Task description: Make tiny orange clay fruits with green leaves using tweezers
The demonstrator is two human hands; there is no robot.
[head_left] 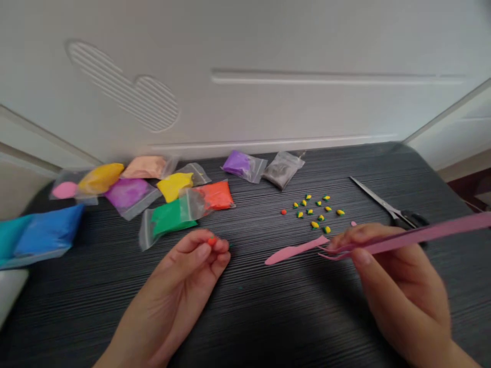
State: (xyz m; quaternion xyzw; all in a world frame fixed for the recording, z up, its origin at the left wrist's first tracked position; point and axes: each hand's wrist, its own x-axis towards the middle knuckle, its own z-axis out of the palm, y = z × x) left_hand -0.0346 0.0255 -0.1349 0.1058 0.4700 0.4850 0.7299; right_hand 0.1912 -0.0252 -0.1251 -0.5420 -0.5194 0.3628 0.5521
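My left hand (192,278) pinches a small orange-red clay ball (212,240) between thumb and fingers, above the dark table. On the right, my right hand (399,286) is closed around a pink fork (425,236), near its tines; the handle points right and the tines point left. Just left of those tines, a pink knife (295,250) lies flat on the table. Beyond it are several tiny yellow clay pieces with green on them (315,225). A single orange-red clay ball (284,212) rests left of the yellow pieces.
Scissors (378,199) with black handles lie behind my right hand. Bags of clay sit at the back left, including green (172,217), red (217,195), yellow (174,186) and blue (49,230). Purple (237,163) and grey (283,169) bags lie by the white panel (268,112).
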